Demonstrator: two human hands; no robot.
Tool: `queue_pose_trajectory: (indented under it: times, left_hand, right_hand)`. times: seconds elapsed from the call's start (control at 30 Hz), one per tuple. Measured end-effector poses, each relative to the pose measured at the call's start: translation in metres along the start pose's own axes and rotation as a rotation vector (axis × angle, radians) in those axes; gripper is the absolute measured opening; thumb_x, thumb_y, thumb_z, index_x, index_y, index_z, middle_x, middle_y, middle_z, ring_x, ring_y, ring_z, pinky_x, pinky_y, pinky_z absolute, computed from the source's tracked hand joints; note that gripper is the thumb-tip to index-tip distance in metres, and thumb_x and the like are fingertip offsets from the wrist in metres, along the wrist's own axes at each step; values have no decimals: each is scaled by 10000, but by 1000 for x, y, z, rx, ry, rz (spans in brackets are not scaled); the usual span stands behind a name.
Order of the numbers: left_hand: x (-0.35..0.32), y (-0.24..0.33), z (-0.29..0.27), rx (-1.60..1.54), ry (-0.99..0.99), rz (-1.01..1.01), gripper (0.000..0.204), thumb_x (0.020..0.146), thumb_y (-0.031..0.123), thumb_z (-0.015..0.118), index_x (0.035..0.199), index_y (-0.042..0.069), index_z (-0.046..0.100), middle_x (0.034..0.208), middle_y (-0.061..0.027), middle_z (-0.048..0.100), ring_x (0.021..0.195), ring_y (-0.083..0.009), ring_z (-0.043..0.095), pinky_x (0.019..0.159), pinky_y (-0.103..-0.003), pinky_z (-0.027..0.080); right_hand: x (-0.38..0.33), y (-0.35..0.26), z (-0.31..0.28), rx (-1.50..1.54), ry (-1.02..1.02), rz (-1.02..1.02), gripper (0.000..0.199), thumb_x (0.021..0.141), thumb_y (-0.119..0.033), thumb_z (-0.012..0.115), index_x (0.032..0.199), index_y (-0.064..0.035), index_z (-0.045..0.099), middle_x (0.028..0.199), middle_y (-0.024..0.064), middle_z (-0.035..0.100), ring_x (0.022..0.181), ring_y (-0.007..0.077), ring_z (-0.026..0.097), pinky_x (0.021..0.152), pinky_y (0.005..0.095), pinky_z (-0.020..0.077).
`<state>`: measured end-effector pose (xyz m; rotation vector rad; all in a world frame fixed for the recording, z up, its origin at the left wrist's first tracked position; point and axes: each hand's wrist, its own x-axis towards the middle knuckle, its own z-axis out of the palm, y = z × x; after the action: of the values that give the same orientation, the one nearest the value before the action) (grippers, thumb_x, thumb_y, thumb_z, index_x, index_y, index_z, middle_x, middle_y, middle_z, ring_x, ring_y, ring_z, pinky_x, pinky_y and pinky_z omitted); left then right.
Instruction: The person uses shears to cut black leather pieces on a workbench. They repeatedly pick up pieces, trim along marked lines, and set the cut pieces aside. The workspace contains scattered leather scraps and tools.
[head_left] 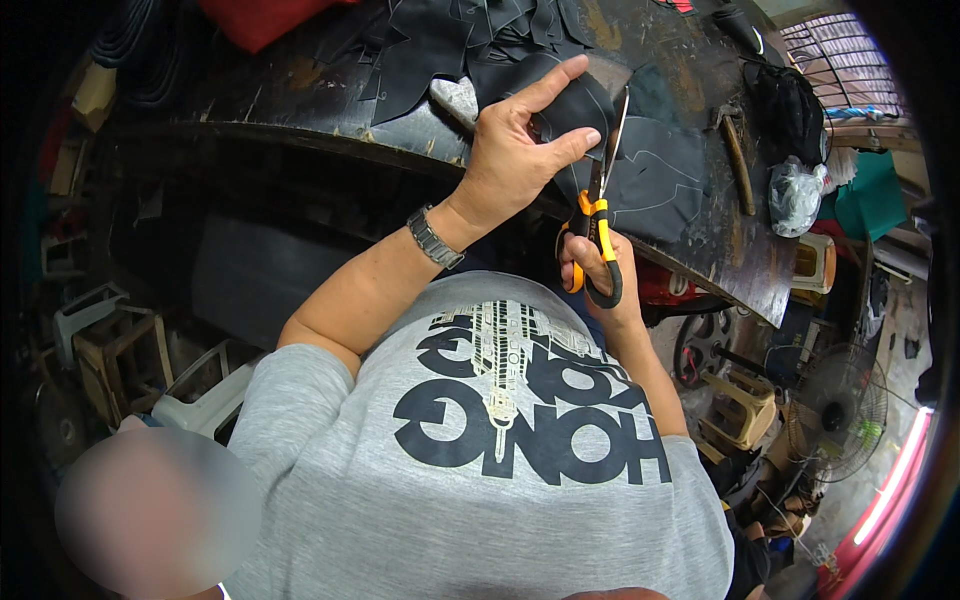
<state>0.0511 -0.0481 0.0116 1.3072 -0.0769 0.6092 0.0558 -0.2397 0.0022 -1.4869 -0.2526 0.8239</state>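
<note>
Scissors meet black material above a cluttered workbench

A small piece of black sheet material [575, 105], flat and dark with a curved edge, is pinched upright between thumb and fingers, held just above the bench. The scissors [598, 215] (orange-and-black handles, plain steel blades) point upward, handles low near the chest, blades parted and slanting along the piece's right edge, touching it where the cut runs.

A dark worn workbench [690, 215] carries cut black pieces [440, 40] and a hammer [738, 155].
</note>
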Motion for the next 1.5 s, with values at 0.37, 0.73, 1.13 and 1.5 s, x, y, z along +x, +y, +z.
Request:
queue_pose_trajectory:
  times: [0.37, 0.73, 1.13, 1.5]
  left_hand:
    - [11, -2, -15, 66, -59, -24, 568, 822, 4, 741, 1357, 25, 552, 1185, -84, 670, 1010, -93, 634, 910, -229, 516]
    - [-2, 0, -13, 192, -115, 22, 623, 843, 8, 730, 1417, 33, 488, 1325, -113, 605, 1143, -121, 591, 995, -256, 476]
    - [-3, -2, -23, 165, -166, -7, 621, 850, 26, 728, 1421, 37, 482, 1341, -120, 594, 1170, -144, 596, 1000, -263, 479]
    - [-9, 3, -18, 175, -209, 12, 712, 838, 19, 725, 1473, 54, 404, 1412, -136, 529, 1190, -174, 595, 1002, -298, 500]
  right_hand:
    - [-13, 0, -11, -46, -43, 98, 270, 835, -236, 787, 771, -49, 603, 575, -5, 543, 442, 65, 497, 410, 204, 383]
    - [-10, -1, -7, -33, -93, 72, 373, 849, -363, 754, 939, -31, 610, 703, 4, 569, 603, 79, 578, 568, 224, 469]
    - [-18, 5, -19, -159, -72, 141, 403, 801, -382, 797, 764, -32, 602, 584, 13, 532, 434, 94, 493, 405, 223, 391]
    - [-10, 1, -11, -122, -89, 83, 310, 858, -322, 727, 863, -33, 614, 625, 10, 570, 517, 78, 542, 493, 221, 425]
